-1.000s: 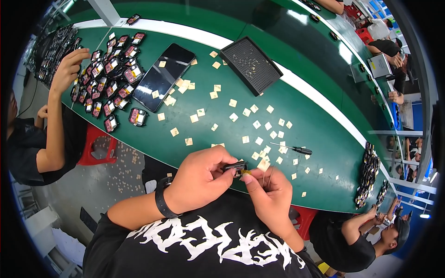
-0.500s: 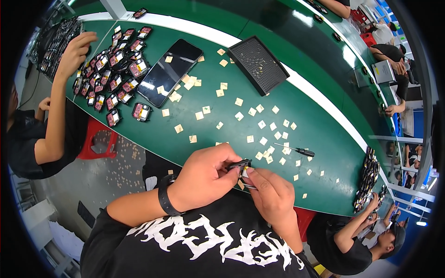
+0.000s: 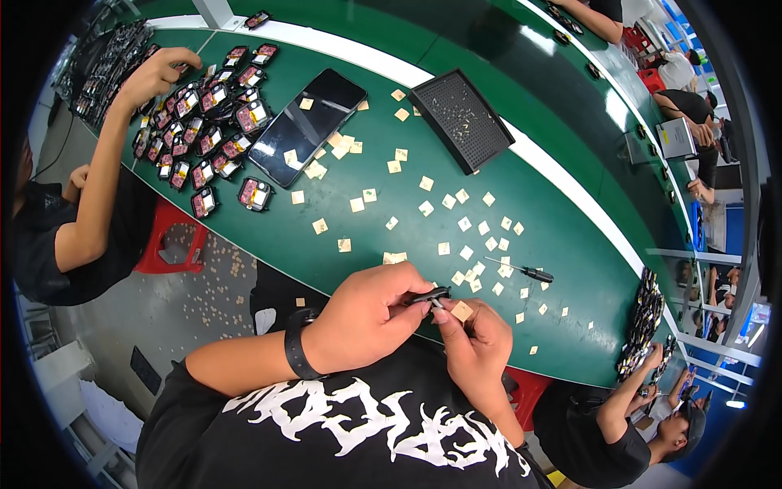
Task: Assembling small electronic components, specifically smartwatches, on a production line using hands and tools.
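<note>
Left fingers [image 3: 407,281] hide the black part [image 3: 433,295] (partly).

Five o'clock: held part [image 3: 437,294], dark, plastic-looking; pale square [image 3: 462,311], matt, papery. Eleven o'clock: phone [image 3: 316,126], glossy, glass-like. One o'clock: tray [image 3: 489,143], matt plastic, textured.

Long green worktable [image 3: 554,236] — grey floor [image 3: 175,326], red stool [image 3: 161,244], blue wall [image 3: 733,224], glowing lamp [image 3: 735,404]
</note>
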Available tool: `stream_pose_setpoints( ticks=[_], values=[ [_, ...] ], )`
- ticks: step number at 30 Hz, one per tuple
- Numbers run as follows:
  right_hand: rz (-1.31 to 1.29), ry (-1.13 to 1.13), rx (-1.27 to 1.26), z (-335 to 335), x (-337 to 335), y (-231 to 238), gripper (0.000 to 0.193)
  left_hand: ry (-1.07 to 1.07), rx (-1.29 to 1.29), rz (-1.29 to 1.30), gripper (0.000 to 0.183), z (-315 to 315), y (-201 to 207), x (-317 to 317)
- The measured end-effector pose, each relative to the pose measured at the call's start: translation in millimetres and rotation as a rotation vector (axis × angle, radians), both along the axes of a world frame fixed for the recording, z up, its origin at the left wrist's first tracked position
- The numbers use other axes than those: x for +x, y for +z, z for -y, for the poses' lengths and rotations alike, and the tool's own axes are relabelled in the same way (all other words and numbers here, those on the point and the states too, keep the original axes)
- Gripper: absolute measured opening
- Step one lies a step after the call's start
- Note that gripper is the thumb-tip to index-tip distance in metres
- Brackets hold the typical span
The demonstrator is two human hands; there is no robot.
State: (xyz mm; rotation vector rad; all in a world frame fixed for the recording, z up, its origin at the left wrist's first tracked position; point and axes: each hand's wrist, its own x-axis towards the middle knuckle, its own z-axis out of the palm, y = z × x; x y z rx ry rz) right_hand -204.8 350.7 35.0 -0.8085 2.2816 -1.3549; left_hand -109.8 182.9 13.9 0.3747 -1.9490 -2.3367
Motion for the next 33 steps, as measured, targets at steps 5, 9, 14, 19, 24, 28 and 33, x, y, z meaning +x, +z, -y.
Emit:
stream_pose_setpoints(
  ticks=[5,9,14,19,24,28,33],
  values=[
    [0.413,-0.165,-0.145,2.2,4.8,-10.0,0.007,0.04,-0.147,-0.038,0.019,0.0,4.0,0.9],
    [0.501,-0.294,-0.331,5.4,7.0,-11.6,0.013,0.078,-0.381,-0.142,0.018,2.2,4.7,-1.5],
    [0.869,-0.325,-0.339,2.0,0.1,-9.6,0.021,-0.044,-0.222,-0.126,0.017,2.4,5.2,3.3],
    [0.826,-0.203,-0.343,-7.7,-5.9,-21.0,0.03,-0.117,-0.276,-0.212,0.02,11.1,7.5,6.2],
    [0.847,-0.202,-0.174,-1.3,-2.5,3.2,0.015,-0.005,-0.322,-0.359,0.03,10.2,-0.8,7.1],
    [0.882,-0.103,-0.162,3.9,-1.7,14.2,0.008,-0.309,-0.023,-0.082,0.034,8.5,7.4,9.0],
    [0.892,-0.157,-0.114,2.0,5.2,20.6,0.01,-0.338,-0.151,0.009,0.031,7.3,11.2,11.5]
  ],
)
